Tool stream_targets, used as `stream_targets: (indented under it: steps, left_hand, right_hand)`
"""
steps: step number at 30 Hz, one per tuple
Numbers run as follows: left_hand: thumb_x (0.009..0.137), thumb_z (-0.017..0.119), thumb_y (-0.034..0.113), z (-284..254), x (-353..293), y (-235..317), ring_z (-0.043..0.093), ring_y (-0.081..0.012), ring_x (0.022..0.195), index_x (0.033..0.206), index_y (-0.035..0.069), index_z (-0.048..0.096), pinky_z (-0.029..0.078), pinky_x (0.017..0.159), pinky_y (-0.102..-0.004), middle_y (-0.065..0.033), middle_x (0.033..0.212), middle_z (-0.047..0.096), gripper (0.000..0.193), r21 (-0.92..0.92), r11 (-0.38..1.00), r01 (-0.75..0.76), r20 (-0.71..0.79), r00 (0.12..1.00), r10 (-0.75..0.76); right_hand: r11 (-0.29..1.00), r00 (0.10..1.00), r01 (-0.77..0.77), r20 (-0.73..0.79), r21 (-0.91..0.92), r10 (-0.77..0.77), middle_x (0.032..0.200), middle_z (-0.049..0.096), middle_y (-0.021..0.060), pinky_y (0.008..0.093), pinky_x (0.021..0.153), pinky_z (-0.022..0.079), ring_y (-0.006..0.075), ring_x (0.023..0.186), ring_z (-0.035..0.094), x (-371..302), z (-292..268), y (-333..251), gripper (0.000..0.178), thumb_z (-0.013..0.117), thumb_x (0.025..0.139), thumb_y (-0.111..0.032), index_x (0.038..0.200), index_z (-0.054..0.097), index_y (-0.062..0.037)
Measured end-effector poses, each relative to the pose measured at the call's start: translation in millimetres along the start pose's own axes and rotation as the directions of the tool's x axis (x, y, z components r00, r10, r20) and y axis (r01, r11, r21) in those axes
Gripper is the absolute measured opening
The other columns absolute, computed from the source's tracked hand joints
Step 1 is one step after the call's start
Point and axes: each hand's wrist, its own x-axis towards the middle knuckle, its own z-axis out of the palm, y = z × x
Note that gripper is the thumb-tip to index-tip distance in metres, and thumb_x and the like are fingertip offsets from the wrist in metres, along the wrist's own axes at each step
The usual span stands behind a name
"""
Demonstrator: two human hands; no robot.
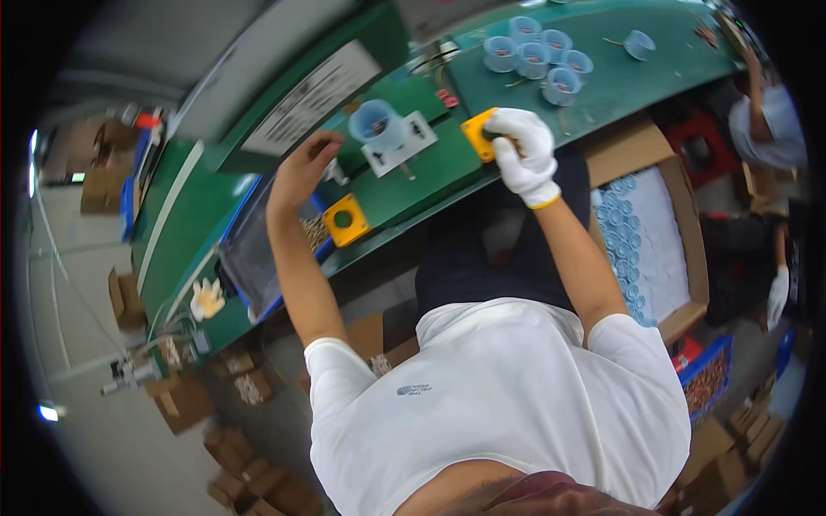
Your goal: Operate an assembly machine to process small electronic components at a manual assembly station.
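Note:
My right hand (527, 155), in a white glove, grips a yellow square plate (477, 138) at the bench's near edge. My bare left hand (301, 172) hovers left of a translucent blue cup (377, 125), its fingers bent, a little apart and with nothing visible in them. That cup stands upright on a white printed plate (418, 136) and has small dark and reddish parts inside. Below my left hand, a second yellow square plate (346, 220) with a round hole lies at the bench edge. A small whitish fitting (335, 173) is beside my left fingers.
Several blue cups (532, 58) cluster on the green bench (482, 95), with one cup (639, 45) apart. A grey tray (258, 249) and a machine panel (310, 96) flank my left arm. At right, an open carton (667, 232) holds cups; co-workers sit beyond.

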Motion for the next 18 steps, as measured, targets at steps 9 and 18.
stream_targets:
  steps: [9, 18]
  left_hand:
    - [0.114, 0.063, 0.012, 25.9, -31.2, 33.4, 0.054, -0.0106, 0.086, 0.116, 0.0, 0.068, 0.048, 0.081, -0.0282, -0.0003, 0.095, 0.061, 0.014, -0.01, 0.978, -0.209, -0.203, 0.958, 0.203]
    - [0.102, 0.083, 0.032, 48.7, -17.4, 141.6, 0.065, -0.0151, 0.074, 0.116, 0.002, 0.083, 0.054, 0.073, -0.0313, -0.0059, 0.083, 0.075, 0.034, 0.451, 0.891, -0.052, -0.279, 0.94, 0.197]
  right_hand:
    - [0.999, 0.999, -0.043, 0.009, 0.016, 0.043, 0.112, 0.079, 0.0162, 0.0432, 0.093, 0.061, 0.035, 0.105, 0.075, -8.8, 7.9, 8.6, 0.023, 0.071, 0.089, -0.002, 0.111, 0.076, -0.0018]
    - [0.997, 0.997, -0.074, -0.01, 0.016, 0.074, 0.111, 0.079, 0.016, 0.0432, 0.092, 0.061, 0.0353, 0.103, 0.075, -7.8, 9.0, 5.0, 0.023, 0.071, 0.087, -0.002, 0.11, 0.075, -0.0024]
